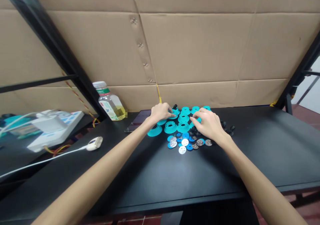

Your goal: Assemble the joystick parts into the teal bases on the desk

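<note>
Both my arms reach forward over a black table (160, 175). My left hand (161, 112) rests with curled fingers on the far left of a cluster of teal flanged plastic parts (171, 127), fingertips touching one of them. My right hand (208, 124) is curled over the right side of the cluster, fingers pinched near a teal part and some small black pieces (228, 130). In front of the hands lie several small blue discs (186, 136) and silver metal discs (182, 149). What either hand holds is hidden.
A clear bottle with a white cap (110, 102) stands at the back left beside a dark flat pad (138, 120). A white power strip (53, 130) and a white cable with a plug (93, 143) lie left. Cardboard (190, 48) walls the back.
</note>
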### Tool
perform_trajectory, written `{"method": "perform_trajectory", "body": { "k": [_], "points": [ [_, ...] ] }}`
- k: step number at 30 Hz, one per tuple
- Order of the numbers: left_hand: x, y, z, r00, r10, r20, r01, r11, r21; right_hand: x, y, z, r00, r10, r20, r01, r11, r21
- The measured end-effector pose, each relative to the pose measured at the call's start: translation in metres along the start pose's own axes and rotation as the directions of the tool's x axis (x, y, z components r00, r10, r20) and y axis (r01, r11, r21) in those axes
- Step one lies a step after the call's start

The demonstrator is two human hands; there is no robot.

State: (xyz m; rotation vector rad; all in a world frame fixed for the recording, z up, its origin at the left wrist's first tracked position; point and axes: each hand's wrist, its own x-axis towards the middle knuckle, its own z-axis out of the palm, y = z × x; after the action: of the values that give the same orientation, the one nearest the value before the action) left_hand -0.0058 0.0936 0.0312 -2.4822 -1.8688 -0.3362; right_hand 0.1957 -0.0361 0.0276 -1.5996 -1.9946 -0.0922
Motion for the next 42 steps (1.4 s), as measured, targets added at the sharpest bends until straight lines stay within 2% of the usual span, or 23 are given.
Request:
{"method": "perform_trajectory", "body": {
  "k": [4,6,9,11,13,16,18,20,23,26,29,32,35,42],
  "points": [
    [-0.005,0.005,-0.005,0.999,0.031,0.019,-0.032,0.999,0.038,-0.001,0.0,-0.001,1.0,-0.001,-0.009,0.001,1.0,0.003],
    [-0.013,0.01,-0.011,0.999,0.028,-0.044,-0.026,0.999,0.048,-0.001,0.0,-0.001,1.0,-0.002,-0.008,0.002,1.0,0.001],
    [-0.033,0.015,-0.015,0.98,0.014,-0.2,-0.019,1.0,-0.024,0.0,0.001,0.0,1.0,-0.004,-0.001,0.004,1.0,-0.006],
    [-0.049,0.016,-0.01,0.947,0.006,-0.321,-0.033,0.996,-0.079,-0.001,0.001,0.001,1.0,0.002,-0.001,-0.002,1.0,-0.009],
    [-0.066,0.014,-0.001,0.919,0.071,-0.387,-0.119,0.988,-0.102,-0.002,0.002,0.002,1.0,0.01,0.007,-0.01,1.0,0.001],
    [-0.087,0.01,0.014,0.901,0.126,-0.416,-0.185,0.977,-0.105,0.0,0.002,0.002,0.999,0.024,0.034,-0.025,0.999,0.032],
    [-0.094,0.01,0.021,0.903,0.143,-0.406,-0.208,0.971,-0.121,0.009,0.001,0.002,0.998,0.025,0.059,-0.027,0.999,0.035],
    [-0.097,0.013,0.025,0.901,0.152,-0.406,-0.223,0.966,-0.134,0.028,0.0,0.004,0.994,-0.005,0.112,0.003,1.0,0.018],
    [-0.097,0.018,0.028,0.905,0.183,-0.384,-0.246,0.962,-0.12,0.072,-0.003,0.015,0.98,-0.031,0.198,0.039,0.999,-0.032],
    [-0.096,0.016,0.031,0.91,0.21,-0.357,-0.269,0.955,-0.125,0.115,-0.008,0.036,0.964,0.015,0.265,0.014,0.994,-0.107],
    [-0.095,0.008,0.033,0.912,0.186,-0.366,-0.252,0.957,-0.142,0.141,-0.014,0.061,0.944,0.052,0.327,0.009,0.984,-0.18],
    [-0.095,0.003,0.032,0.905,0.162,-0.392,-0.237,0.96,-0.15,0.147,-0.016,0.081,0.937,0.041,0.346,0.021,0.985,-0.174],
    [-0.093,0.003,0.033,0.899,0.173,-0.403,-0.249,0.957,-0.145,0.146,-0.013,0.092,0.94,0.015,0.342,0.032,0.991,-0.132],
    [-0.087,-0.002,0.035,0.868,0.137,-0.477,-0.227,0.964,-0.136,0.145,-0.009,0.09,0.964,0.037,0.264,-0.03,0.999,-0.03]
  ]
}}
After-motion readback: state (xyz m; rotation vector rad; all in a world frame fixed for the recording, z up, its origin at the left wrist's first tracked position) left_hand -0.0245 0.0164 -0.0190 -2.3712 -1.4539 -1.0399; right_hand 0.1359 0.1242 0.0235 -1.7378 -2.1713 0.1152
